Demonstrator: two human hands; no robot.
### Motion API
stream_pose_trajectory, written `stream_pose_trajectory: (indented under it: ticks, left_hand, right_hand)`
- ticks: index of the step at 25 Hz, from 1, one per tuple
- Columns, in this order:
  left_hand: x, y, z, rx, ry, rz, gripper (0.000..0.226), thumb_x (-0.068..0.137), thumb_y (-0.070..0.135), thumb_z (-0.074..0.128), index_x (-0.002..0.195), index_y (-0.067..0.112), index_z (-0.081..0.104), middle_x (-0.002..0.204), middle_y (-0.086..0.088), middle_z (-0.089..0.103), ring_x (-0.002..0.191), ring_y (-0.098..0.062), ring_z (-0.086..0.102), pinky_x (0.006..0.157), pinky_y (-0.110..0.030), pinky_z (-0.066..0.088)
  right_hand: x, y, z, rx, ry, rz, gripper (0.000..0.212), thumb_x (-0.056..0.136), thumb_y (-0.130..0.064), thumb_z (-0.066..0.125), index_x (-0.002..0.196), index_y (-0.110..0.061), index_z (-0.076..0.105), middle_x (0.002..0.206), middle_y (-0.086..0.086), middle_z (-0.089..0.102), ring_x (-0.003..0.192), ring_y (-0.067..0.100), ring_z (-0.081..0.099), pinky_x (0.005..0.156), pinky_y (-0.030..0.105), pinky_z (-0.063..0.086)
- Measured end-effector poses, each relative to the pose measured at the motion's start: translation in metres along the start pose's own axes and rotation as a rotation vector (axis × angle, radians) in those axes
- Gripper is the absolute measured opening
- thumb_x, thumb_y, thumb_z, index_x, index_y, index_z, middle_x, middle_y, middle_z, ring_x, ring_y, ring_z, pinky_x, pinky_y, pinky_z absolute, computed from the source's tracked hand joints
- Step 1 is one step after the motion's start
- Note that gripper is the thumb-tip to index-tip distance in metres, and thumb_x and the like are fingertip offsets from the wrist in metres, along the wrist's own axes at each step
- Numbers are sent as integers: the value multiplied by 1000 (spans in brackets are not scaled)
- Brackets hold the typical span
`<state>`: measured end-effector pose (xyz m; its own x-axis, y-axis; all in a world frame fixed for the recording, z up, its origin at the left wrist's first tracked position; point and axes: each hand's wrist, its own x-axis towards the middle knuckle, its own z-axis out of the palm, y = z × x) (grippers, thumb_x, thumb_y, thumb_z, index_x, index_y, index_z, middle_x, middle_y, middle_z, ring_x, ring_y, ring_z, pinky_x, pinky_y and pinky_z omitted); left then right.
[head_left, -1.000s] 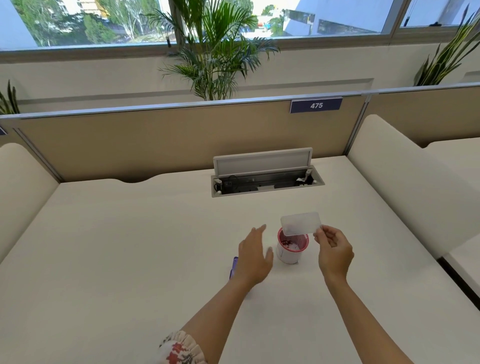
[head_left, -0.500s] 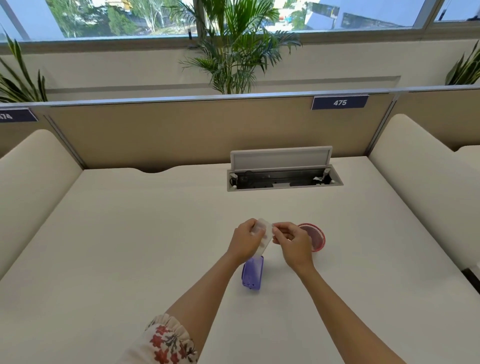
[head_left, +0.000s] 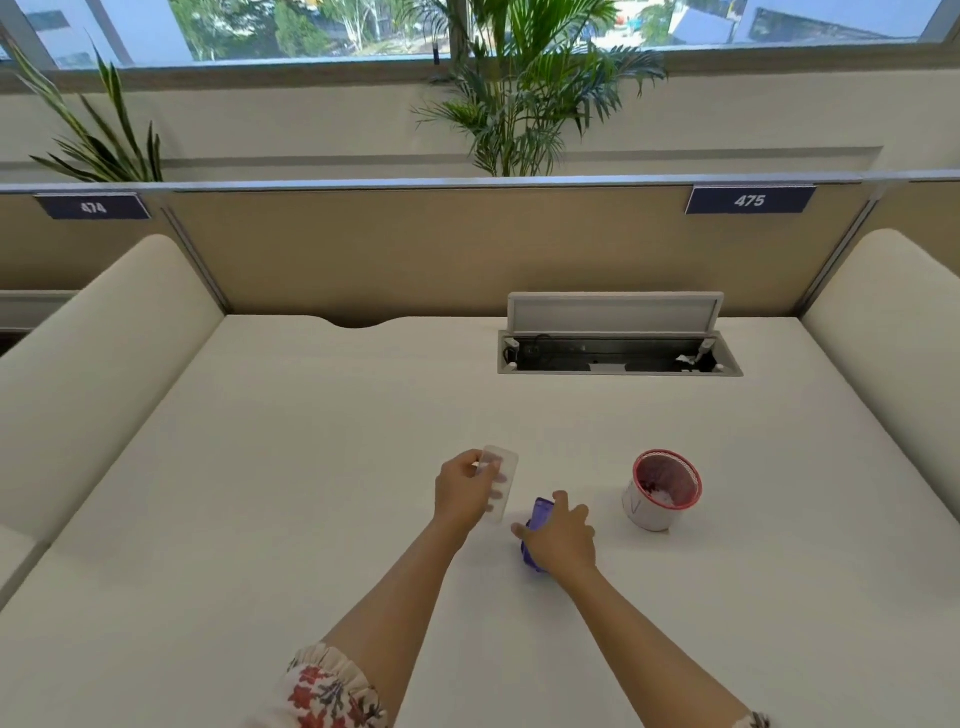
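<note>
My left hand holds a clear, flat plastic case upright a little above the cream desk; its fingers show through the plastic. My right hand grips a small purple object lying on the desk, thumb on its left side and fingers over its top. Most of the purple object is hidden under that hand. A small white bin with a red rim stands to the right of both hands, with crumpled scraps inside.
An open cable box with its raised lid is set into the desk behind the hands. Padded cream dividers stand at the left and right. A beige partition with number plates closes the back.
The clear case passed from my right hand to my left hand, which moved left with it. My right hand dropped onto the purple object. The view swung left.
</note>
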<state>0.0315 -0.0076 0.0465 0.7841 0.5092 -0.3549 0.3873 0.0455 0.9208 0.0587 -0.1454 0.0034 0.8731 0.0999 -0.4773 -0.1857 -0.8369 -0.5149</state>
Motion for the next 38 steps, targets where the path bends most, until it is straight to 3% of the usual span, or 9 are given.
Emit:
stream_pose_trajectory:
  ticks: [5, 10, 14, 15, 18, 22, 27, 32, 38]
  left_hand:
    - [0, -14, -12, -87, 1, -76, 13, 96, 20, 59, 101, 19, 72, 93, -4, 77, 76, -22, 71, 69, -35, 59]
    - [-1, -23, -16, -107, -40, -166, 23, 102, 22, 47, 113, 21, 68, 108, -6, 72, 87, -22, 66, 65, -30, 55]
    - [-2, -23, -17, -148, -118, -276, 32, 103, 30, 41, 121, 21, 65, 103, -3, 76, 93, -23, 68, 71, -33, 53]
    - [-2, -23, -17, -155, -148, -290, 32, 103, 31, 41, 121, 21, 66, 102, -2, 77, 94, -23, 69, 74, -34, 53]
    - [-2, -22, -17, -188, -282, -312, 34, 99, 34, 45, 121, 23, 68, 113, -6, 76, 98, -25, 70, 82, -38, 54]
    - [-5, -16, -12, -322, -406, -355, 36, 99, 40, 51, 123, 21, 69, 115, -9, 75, 99, -30, 74, 85, -46, 60]
    - [-10, -10, -4, -416, -426, -385, 42, 103, 41, 45, 126, 14, 67, 115, -12, 72, 97, -36, 72, 84, -52, 61]
    - [-13, -7, 0, -480, -441, -393, 43, 104, 39, 39, 118, 14, 71, 115, -13, 73, 99, -35, 68, 99, -57, 51]
    - [-15, -6, 0, -546, -404, -365, 35, 101, 30, 47, 125, 16, 69, 114, -15, 69, 87, -30, 67, 81, -42, 55]
  right_hand:
    - [-1, -3, 6, -51, 24, -30, 63, 89, -34, 66, 142, -15, 37, 131, 16, 47, 114, 36, 58, 86, 37, 50]
    - [-7, -1, -10, 115, 12, -107, 47, 91, -26, 61, 135, -17, 50, 120, 13, 63, 102, 31, 64, 72, 25, 44]
    - [-17, -3, -36, 362, -8, -166, 25, 89, -16, 58, 106, -29, 72, 88, 6, 72, 62, 13, 62, 49, 17, 47]
    - [-20, -4, -41, 396, -27, -200, 26, 89, -13, 58, 101, -31, 73, 88, 6, 74, 64, 13, 65, 50, 16, 49]
    - [-27, -12, -51, 581, -52, -255, 30, 91, -10, 61, 117, -25, 64, 101, 5, 75, 79, 13, 74, 54, 20, 55]
    - [-30, -21, -50, 775, -67, -322, 43, 86, -10, 70, 121, -31, 53, 101, 1, 76, 72, 9, 75, 55, 21, 55]
    - [-31, -20, -39, 848, -53, -390, 43, 84, -14, 76, 117, -32, 55, 103, 0, 76, 79, 20, 77, 62, 30, 61]
    - [-32, -16, -32, 846, -34, -424, 37, 90, -10, 68, 115, -34, 56, 102, -1, 76, 81, 21, 77, 60, 29, 61]
    - [-36, -4, -25, 841, -71, -455, 33, 91, -9, 66, 114, -31, 59, 101, 3, 77, 82, 23, 78, 62, 37, 63]
